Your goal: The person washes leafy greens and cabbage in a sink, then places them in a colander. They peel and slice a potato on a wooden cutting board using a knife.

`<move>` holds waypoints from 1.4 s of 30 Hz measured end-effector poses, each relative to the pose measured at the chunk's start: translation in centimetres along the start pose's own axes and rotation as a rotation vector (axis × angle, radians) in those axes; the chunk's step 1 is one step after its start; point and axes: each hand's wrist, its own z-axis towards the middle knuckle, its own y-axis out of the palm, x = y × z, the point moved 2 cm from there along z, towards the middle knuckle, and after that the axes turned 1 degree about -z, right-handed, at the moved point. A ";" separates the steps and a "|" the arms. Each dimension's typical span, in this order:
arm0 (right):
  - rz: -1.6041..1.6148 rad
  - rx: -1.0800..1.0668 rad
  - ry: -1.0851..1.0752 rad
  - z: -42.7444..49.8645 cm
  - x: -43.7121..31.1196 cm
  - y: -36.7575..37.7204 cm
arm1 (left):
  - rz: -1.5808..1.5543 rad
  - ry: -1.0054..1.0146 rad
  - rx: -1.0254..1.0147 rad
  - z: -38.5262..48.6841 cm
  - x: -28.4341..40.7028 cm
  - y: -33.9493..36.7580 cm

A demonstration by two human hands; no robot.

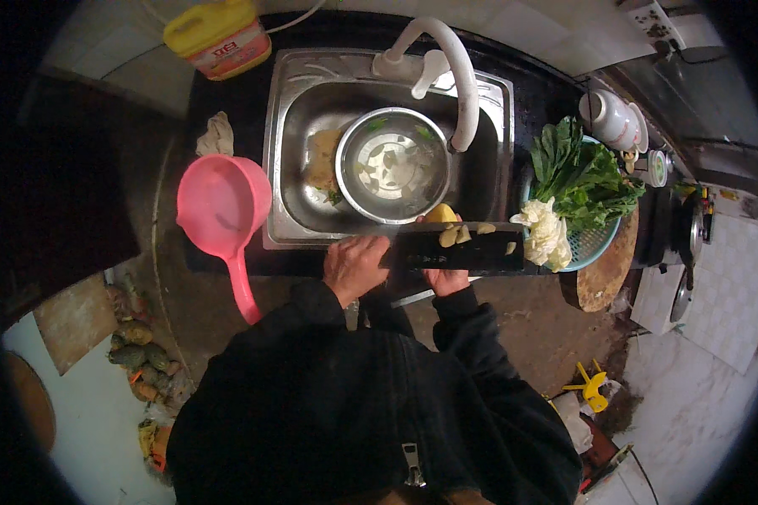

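Note:
My left hand (355, 265) grips the handle end of a broad, dark-bladed cleaver (474, 255) at the sink's front edge. Several pale slices (461, 234) cling along the blade's far side. My right hand (447, 281) is partly hidden beneath the blade; its fingertips show beyond it, holding a peeled yellow piece that looks like a potato (441, 213). Just past it, a round metal bowl (341, 180) of water stands in the stainless steel sink (294, 218). Pale slices (388, 161) and green leaf bits lie in the water.
A white faucet (469, 82) arches over the bowl's right side. On the left are a pink plastic ladle (218, 196) and a yellow jug (227, 44). At right, a blue colander (590, 249) holds leafy greens (562, 173) and a white vegetable (543, 233), beside a round wooden board (606, 281).

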 end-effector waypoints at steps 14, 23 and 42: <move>-0.074 0.049 0.062 -1.2 -1.3 0.3 | -0.017 -0.119 -0.077 0.5 -0.2 -0.8; -0.147 0.044 0.022 -0.7 -2.2 0.4 | -0.109 -0.178 -0.074 -0.5 -0.7 -0.8; -0.119 0.012 0.059 -2.5 -2.0 0.8 | 0.201 -0.075 -0.076 -1.9 -3.8 0.8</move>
